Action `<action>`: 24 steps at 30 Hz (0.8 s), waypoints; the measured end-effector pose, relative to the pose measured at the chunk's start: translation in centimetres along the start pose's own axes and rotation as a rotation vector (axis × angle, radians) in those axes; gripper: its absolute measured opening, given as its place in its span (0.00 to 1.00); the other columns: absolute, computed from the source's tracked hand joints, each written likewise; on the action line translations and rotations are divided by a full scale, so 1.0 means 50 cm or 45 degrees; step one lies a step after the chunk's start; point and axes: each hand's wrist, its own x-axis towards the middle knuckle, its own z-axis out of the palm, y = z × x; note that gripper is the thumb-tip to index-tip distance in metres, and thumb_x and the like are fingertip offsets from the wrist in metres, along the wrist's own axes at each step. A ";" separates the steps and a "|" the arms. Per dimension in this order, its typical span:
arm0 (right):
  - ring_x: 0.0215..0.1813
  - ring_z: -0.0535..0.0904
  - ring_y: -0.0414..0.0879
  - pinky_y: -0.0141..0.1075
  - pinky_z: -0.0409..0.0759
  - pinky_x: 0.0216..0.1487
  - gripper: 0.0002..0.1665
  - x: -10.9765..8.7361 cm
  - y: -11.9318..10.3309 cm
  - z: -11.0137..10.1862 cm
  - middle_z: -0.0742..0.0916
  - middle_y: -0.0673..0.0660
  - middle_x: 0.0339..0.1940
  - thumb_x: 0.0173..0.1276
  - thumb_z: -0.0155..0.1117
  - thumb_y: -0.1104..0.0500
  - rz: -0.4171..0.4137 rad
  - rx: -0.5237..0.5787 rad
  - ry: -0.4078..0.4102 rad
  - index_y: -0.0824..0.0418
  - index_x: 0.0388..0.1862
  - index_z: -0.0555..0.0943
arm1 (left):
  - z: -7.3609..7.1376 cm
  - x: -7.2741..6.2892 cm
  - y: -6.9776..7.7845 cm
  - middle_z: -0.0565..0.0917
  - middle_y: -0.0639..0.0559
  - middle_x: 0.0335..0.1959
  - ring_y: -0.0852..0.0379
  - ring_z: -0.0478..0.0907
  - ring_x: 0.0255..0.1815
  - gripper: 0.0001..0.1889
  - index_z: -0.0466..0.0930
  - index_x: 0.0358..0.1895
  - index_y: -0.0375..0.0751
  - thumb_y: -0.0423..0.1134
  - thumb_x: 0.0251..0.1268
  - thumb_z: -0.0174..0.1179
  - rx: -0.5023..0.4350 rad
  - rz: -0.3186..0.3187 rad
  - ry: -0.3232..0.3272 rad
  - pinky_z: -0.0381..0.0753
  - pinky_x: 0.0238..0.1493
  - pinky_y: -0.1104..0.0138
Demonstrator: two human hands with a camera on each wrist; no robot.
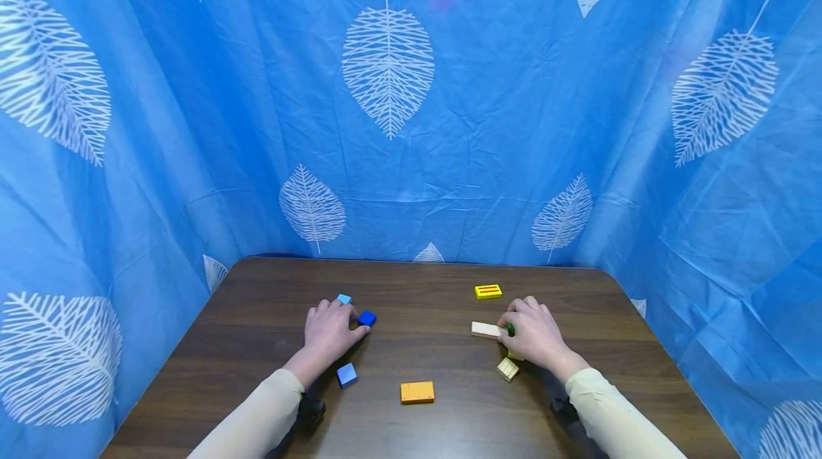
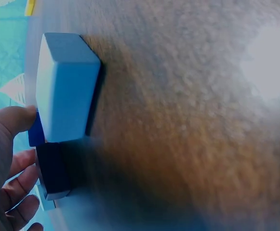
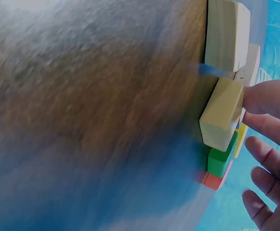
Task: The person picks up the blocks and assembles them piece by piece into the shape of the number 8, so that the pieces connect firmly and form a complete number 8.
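In the head view my left hand is low over the table, thumb and index finger pinching a dark blue block. A light blue block sits beyond those fingers. In the left wrist view, a near-black block lies beside the fingers, and a larger blue block is closer. My right hand pinches the right end of a cream wooden plank between thumb and index finger. Beneath that hand a green block is mostly hidden. A tan block stands by the thumb in the right wrist view.
An orange block lies at the front middle of the brown table. A yellow block with red stripes is farther back. Nearer me are a blue cube and a striped wooden block. Blue leaf-patterned curtain surrounds the table.
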 end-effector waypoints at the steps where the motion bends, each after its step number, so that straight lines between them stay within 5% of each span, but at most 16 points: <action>1: 0.47 0.72 0.52 0.48 0.70 0.45 0.07 0.001 -0.003 0.000 0.82 0.51 0.41 0.58 0.78 0.52 0.002 0.007 -0.004 0.49 0.32 0.88 | 0.000 0.000 0.001 0.82 0.50 0.38 0.48 0.71 0.40 0.21 0.88 0.43 0.46 0.59 0.57 0.73 -0.001 -0.001 0.000 0.71 0.45 0.53; 24: 0.48 0.75 0.51 0.49 0.71 0.47 0.09 0.058 -0.104 0.039 0.85 0.46 0.37 0.58 0.79 0.50 -0.068 0.103 -0.021 0.49 0.34 0.88 | 0.015 0.011 0.004 0.84 0.51 0.45 0.48 0.74 0.46 0.16 0.88 0.48 0.47 0.52 0.62 0.72 -0.045 0.079 -0.028 0.73 0.49 0.52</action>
